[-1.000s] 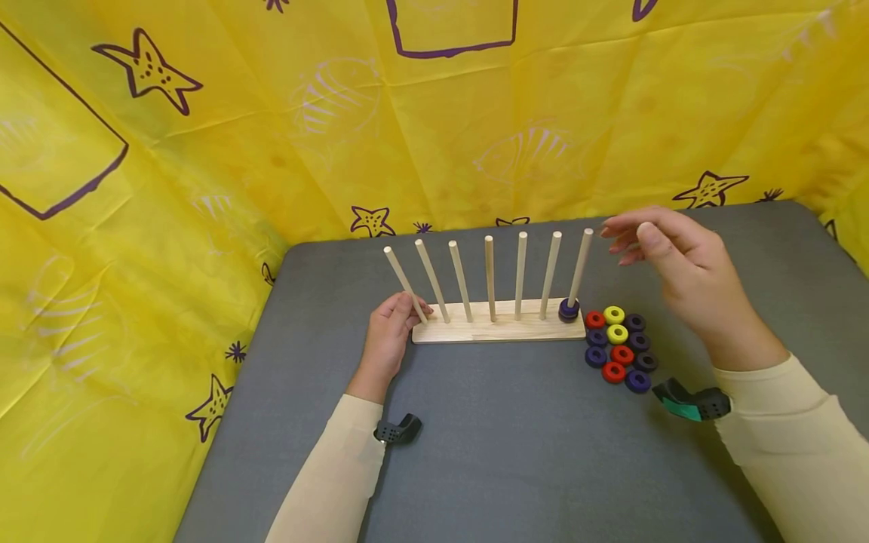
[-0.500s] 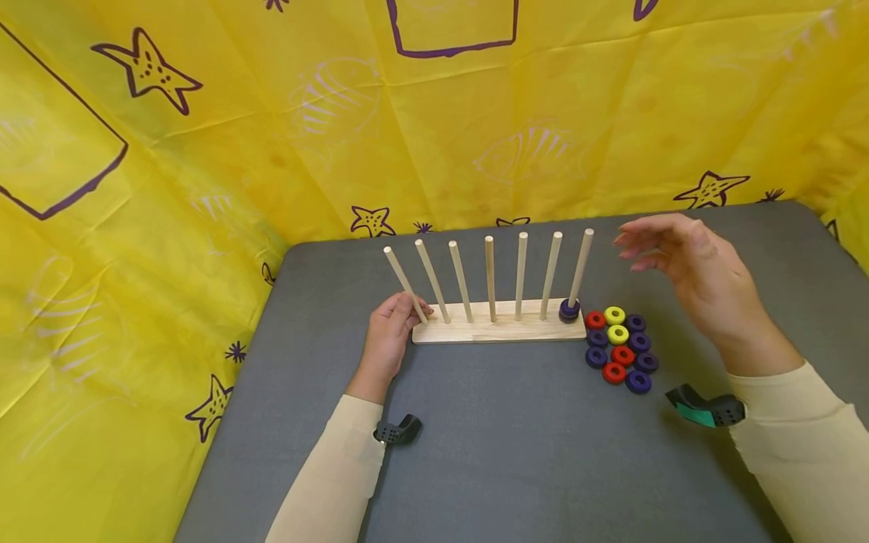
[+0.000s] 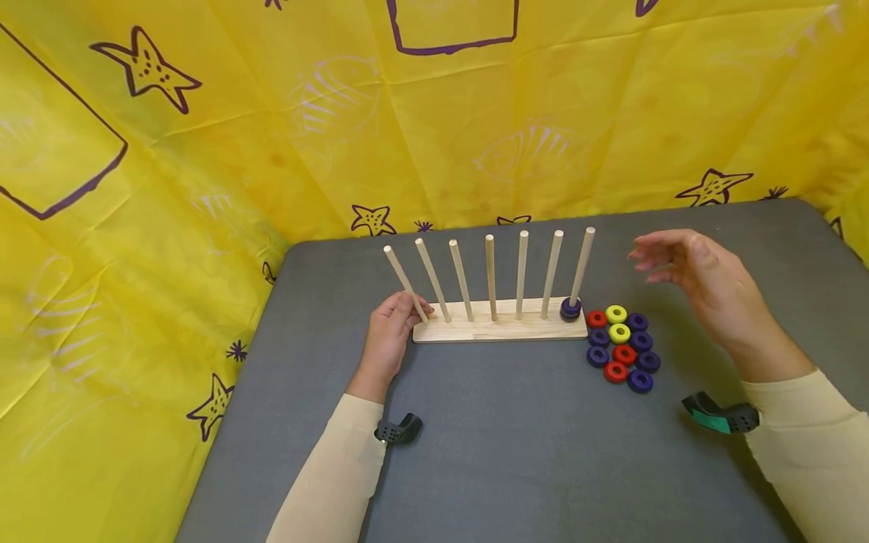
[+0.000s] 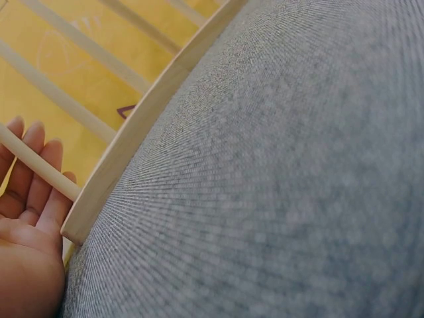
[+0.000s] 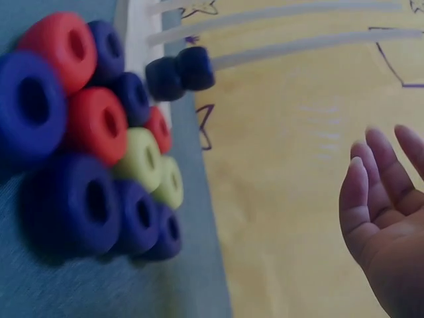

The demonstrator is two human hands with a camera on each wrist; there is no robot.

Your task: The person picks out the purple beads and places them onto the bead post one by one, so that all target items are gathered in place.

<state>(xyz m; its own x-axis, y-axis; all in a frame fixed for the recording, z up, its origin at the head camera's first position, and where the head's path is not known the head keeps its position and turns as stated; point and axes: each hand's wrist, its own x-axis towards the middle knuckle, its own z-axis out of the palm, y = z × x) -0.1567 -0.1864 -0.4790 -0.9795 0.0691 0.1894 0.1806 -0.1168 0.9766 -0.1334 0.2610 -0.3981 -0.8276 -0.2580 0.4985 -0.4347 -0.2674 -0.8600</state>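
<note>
A pale wooden stand point(image 3: 498, 329) with several upright pegs lies across the table in the head view. My left hand point(image 3: 390, 332) is at its left end, fingers reaching behind the end peg point(image 3: 406, 285). In the left wrist view those fingers point(image 4: 36, 172) look loosely extended beside the peg, not wrapped round it. Two dark purple rings point(image 3: 570, 309) sit stacked at the foot of the rightmost peg point(image 3: 581, 268). My right hand point(image 3: 713, 286) hovers right of the stand, holding nothing, fingers relaxed and apart in the right wrist view.
Loose rings lie in a cluster just right of the stand: red point(image 3: 615, 372), yellow point(image 3: 618, 333) and purple point(image 3: 640, 381). The grey table point(image 3: 502, 445) extends toward me. A yellow patterned cloth point(image 3: 434, 136) hangs behind and at the left.
My right hand has moved right and slightly down, away from the rightmost peg, its palm turning more into view. The left hand, stand and rings look unmoved.
</note>
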